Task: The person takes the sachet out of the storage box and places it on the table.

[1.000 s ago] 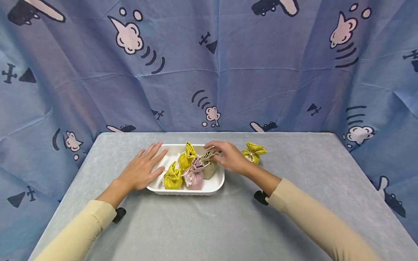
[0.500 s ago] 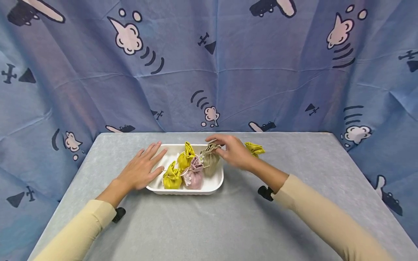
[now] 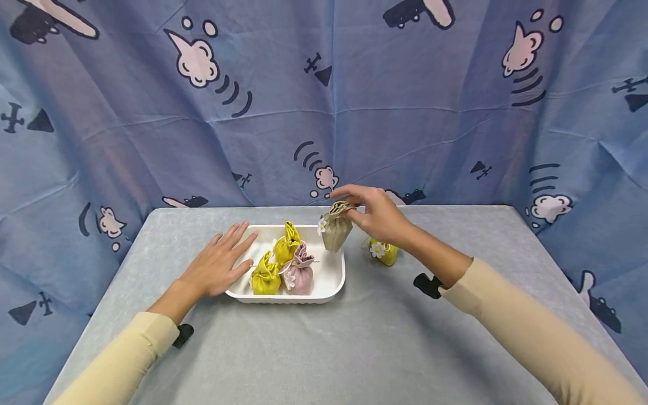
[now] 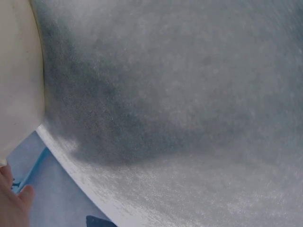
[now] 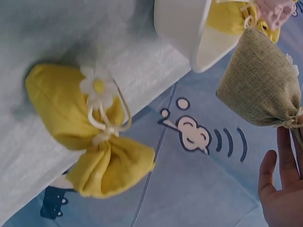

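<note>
A small beige drawstring pouch [image 3: 336,230] with a white flower hangs upright, pinched at its gathered neck, above the white tray's [image 3: 331,284] far right corner.

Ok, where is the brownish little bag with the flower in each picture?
Head: the tan pouch hangs from the right hand above the far right corner of the white tray.
Left wrist: not in it; only grey table and the tray's edge.
Right wrist: the tan pouch is at the upper right, hanging by its neck.
Shared landmark: the white tray, in all three views.
</note>
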### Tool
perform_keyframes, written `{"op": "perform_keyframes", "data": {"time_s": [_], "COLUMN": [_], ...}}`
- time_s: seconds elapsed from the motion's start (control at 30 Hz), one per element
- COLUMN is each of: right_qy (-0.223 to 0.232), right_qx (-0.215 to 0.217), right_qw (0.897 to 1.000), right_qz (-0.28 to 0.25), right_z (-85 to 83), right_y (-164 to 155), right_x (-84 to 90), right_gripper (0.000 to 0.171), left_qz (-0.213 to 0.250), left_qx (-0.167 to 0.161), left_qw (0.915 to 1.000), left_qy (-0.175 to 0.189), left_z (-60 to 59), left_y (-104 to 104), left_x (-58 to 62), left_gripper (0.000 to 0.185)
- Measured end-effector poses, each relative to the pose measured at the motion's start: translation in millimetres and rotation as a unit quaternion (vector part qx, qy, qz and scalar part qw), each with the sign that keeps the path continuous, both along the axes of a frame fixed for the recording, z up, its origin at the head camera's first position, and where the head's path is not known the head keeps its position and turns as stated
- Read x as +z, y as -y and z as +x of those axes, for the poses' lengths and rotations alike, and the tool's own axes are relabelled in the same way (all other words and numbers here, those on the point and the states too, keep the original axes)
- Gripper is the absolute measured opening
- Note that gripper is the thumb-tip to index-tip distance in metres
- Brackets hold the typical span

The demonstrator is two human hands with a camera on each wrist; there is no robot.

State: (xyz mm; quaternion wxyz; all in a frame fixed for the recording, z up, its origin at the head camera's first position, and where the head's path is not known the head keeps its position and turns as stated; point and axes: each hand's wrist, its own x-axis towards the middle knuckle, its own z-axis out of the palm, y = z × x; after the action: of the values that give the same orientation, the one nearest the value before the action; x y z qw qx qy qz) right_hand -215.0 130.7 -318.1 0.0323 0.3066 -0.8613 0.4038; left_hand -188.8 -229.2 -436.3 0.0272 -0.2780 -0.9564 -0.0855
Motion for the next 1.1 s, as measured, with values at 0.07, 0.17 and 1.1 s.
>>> {"op": "perform_keyframes", "data": {"time_s": [0.07,0.17,1.1], "right_qy": [0.000,-0.003,0.048], "right_qx": [-0.008,-0.019,-0.067], "right_qw": [1.000,1.000,0.996], "right_qz": [-0.003,-0.004,0.032], "right_z": [-0.9,-3.3,-14.0], "right_y": [-4,-9,-36], "right_x": [3.0,4.1,-39.8], "right_gripper": [0.040,0.039,0.039], "left_qz": [0.000,0.000,-0.004], "left_qx": [0.000,-0.001,-0.001], "left_qw": [1.0000,1.0000,1.0000], "left_qy": [-0.001,-0.004,-0.004], "left_z": [-0.1,-0.3,-0.9], "left_y": [0,0,0], "left_x": [-0.3,-0.5,-1.3], "left_gripper": [0.062,0.062,0.062]}}
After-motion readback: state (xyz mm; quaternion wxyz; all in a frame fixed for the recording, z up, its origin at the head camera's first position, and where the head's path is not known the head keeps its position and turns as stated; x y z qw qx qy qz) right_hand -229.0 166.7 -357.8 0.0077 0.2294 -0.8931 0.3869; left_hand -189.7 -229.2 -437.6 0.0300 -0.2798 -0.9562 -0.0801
